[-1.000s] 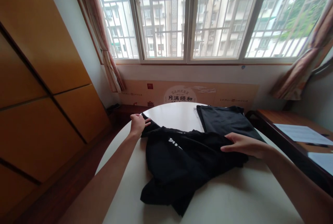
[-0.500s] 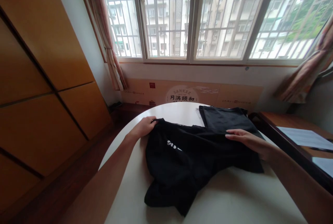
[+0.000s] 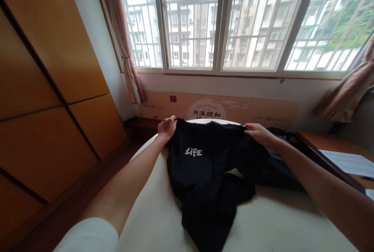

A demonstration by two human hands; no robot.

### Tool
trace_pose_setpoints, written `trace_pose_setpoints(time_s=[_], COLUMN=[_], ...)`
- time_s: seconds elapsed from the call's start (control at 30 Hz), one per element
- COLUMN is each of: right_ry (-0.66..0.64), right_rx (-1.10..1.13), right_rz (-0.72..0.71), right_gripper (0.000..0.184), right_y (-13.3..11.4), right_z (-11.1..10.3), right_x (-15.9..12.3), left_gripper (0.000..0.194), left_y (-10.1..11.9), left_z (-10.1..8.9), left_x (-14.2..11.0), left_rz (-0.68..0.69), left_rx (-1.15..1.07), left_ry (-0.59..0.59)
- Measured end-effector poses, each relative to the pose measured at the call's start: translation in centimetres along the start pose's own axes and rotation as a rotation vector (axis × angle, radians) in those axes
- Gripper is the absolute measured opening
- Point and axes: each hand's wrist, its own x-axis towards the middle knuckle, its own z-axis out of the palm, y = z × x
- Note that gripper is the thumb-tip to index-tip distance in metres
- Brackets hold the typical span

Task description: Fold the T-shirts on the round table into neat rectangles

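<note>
A black T-shirt [image 3: 201, 170] with a white "LIFE" print hangs and bunches on a round white table [image 3: 149, 209]. My left hand [image 3: 167, 128] pinches the shirt at its far left top corner, and my right hand [image 3: 259, 133] grips the far right top edge. The shirt's lower part lies crumpled on the tabletop. A second dark garment [image 3: 277, 176] lies behind and to the right of the shirt, mostly hidden by it and my right forearm.
A tall wooden wardrobe [image 3: 49, 88] stands to the left. Beyond the table are a printed wall panel [image 3: 216, 109] and a barred window [image 3: 222, 22]. To the right is a wooden desk [image 3: 330, 146] with papers [image 3: 350, 163] on it.
Both hands have moved farther away and gathered the shirt's top edge, drawing it up. The "LIFE" print now shows fully, and the shirt covers more of the second garment.
</note>
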Motion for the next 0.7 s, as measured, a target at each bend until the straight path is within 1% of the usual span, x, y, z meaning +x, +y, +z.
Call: trace_pose_setpoints(time_s=[0.1,0.17,0.23,0.27,0.3,0.33,0.37,0.43,0.47,0.5,0.53,0.57,0.6,0.63,0.67,0.7], right_ry=[0.103,0.153,0.193,0.209,0.211,0.191,0.152,-0.09,-0.234,-0.329,-0.357,-0.361,-0.348,-0.32,-0.294,-0.271], right_rx=[-0.181,-0.25,-0.321,-0.35,-0.371,-0.375,-0.369,-0.244,-0.178,-0.162,-0.187,-0.218,-0.237,-0.262,-0.289,-0.319], right_rz=[0.033,0.083,0.112,0.111,0.081,0.022,-0.057,-0.369,-0.485,-0.54,-0.547,-0.537,-0.527,-0.512,-0.502,-0.498], right_gripper=[0.019,0.023,0.029,0.034,0.038,0.04,0.038,0.031,0.03,0.031,0.035,0.043,0.057,0.071,0.081,0.083], right_y=[-0.8,-1.5,-2.6,-3.3,-4.1,-5.0,-5.9,-7.5,-8.1,-8.5,-8.7,-8.7,-8.7,-8.5,-8.4,-8.2], right_z=[0.8,1.6,2.7,3.4,4.2,4.9,5.6,6.9,7.4,7.8,8.0,8.2,8.4,8.5,8.7,8.9], right_x=[3.8,5.3,5.6,5.2,4.3,2.9,1.1,-3.9,-6.8,-9.7,-12.5,-15.0,-17.1,-18.6,-19.7,-20.3], left_gripper=[0.033,0.032,0.033,0.035,0.036,0.036,0.036,0.034,0.033,0.032,0.031,0.03,0.029,0.029,0.03,0.034], left_y=[0.3,0.9,1.5,1.7,1.9,2.0,1.9,1.5,1.1,0.7,0.3,0.0,-0.3,-0.4,-0.5,-0.5], left_z=[0.8,1.4,2.1,2.3,2.5,2.6,2.6,2.4,2.3,2.1,2.0,1.9,1.8,1.8,1.8,1.8], left_x=[1.9,2.4,2.0,1.5,0.7,-0.2,-1.4,-4.3,-5.9,-7.5,-9.1,-10.6,-11.8,-12.8,-13.6,-14.0], left_rz=[-0.039,-0.047,-0.049,-0.046,-0.039,-0.024,-0.001,0.038,0.047,0.049,0.045,0.036,0.018,-0.004,-0.028,-0.048], left_rx=[0.009,0.024,0.064,0.087,0.103,0.109,0.101,0.058,0.033,0.01,-0.005,-0.015,-0.029,-0.051,-0.086,-0.135], left_ry=[0.006,-0.018,-0.052,-0.068,-0.075,-0.074,-0.069,-0.047,-0.03,-0.014,-0.003,-0.01,-0.04,-0.088,-0.138,-0.175])
